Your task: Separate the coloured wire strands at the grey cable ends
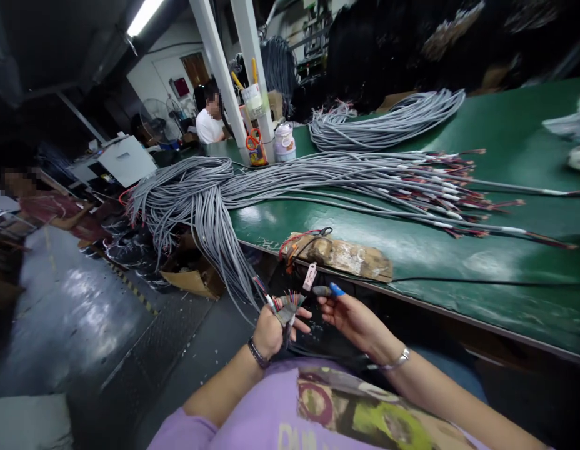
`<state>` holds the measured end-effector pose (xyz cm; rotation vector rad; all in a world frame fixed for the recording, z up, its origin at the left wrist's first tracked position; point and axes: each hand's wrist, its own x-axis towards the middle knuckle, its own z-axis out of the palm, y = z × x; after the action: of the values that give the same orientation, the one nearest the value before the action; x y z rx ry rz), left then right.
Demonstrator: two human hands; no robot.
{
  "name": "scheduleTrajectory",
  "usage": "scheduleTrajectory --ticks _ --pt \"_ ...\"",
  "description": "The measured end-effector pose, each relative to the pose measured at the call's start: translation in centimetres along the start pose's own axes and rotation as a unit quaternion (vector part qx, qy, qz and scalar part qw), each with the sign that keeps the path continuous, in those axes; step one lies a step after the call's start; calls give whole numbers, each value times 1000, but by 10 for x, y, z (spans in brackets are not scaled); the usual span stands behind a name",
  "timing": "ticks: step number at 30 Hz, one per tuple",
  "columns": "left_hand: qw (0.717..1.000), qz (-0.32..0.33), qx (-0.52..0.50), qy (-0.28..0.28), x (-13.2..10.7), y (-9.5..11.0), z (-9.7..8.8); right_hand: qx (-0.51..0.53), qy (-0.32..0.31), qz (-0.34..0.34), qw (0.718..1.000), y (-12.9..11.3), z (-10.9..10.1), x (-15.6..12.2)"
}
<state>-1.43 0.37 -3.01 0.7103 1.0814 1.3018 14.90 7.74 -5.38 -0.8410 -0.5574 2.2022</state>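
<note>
My left hand [270,330] is closed around the end of a grey cable, with grey covers on its thumb and a finger. Thin coloured wires [292,296] fan out above those fingers. To its right, my right hand [349,317] wears a blue cover on one fingertip and a grey one on another. These two fingertips come together; anything between them is too small to make out. Just above lies a small pale pink piece [310,277] with a hole in it, close to the table edge. Behind it rests a worn wooden block [350,255] with red and black leads.
Long grey cables [290,175] with stripped ends cover the green table [543,269], some hanging over its near edge. A coiled cable bundle [388,122] lies behind. White posts hold a tool cup [253,99]; a jar [284,140] stands beside them. Two people are at left.
</note>
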Motion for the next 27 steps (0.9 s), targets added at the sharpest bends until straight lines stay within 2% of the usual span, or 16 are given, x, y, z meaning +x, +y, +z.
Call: scheduleTrajectory --ticks 4,9,12,16,18,21,24,27 --pt "999 11 -27 23 -1 3 0 -62 6 -57 996 -9 -5 -10" --pt "996 59 -37 54 -8 14 -1 -186 53 -125 973 -24 -11 -30" --pt "995 80 -36 44 -18 25 2 -214 66 -147 963 -31 -12 -43" --pt "993 117 -25 -1 -35 40 13 -233 53 -143 961 -30 -13 -55" --pt "992 127 -17 -21 -44 45 18 -254 36 -136 957 -25 -14 -58" --pt "989 147 -16 -16 -54 48 21 -333 -2 -112 936 -12 -12 -61" --pt "987 161 -27 -4 -60 46 22 -421 -91 -90 898 2 -2 -67" --pt "990 132 -45 -31 -64 38 30 -480 -184 -134 847 13 11 -70"
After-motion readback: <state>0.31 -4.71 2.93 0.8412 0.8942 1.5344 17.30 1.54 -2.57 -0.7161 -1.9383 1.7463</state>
